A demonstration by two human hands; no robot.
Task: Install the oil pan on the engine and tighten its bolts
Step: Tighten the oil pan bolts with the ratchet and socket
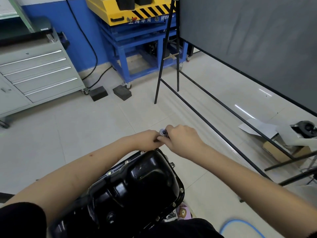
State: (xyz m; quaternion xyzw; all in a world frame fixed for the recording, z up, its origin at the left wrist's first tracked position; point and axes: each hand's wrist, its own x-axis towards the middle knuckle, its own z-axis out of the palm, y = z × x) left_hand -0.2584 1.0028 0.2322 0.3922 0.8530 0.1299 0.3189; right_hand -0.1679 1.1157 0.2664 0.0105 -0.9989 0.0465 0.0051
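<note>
1. At the far end of the glossy black stamped-steel oil pan (pixel 137 182), both hands met over a small chrome ratchet head (pixel 163 132).
2. Right hand (pixel 183 140) was curled round the tool's handle; left hand (pixel 145 140) pinched just below the ratchet head, fingers bent, likely steadying a socket on a bolt hidden beneath.
3. Pan sat seated on the engine, sump upward, at the lower centre of the view between the forearms; several small silver flange bolts (pixel 109 172) showed along its rim.
4. Handling judgement: pan looked rigid, moderately heavy, paint slick; the thin flange would bend if levered. Best held by the flange edges or sump sides, not the drain plug (pixel 172 164).
5. Bolts looked small, easy to over-torque; tighten evenly.
6. Grey drawer cabinet (pixel 34 71) stood far left on the tiled floor (pixel 85 131).
</note>
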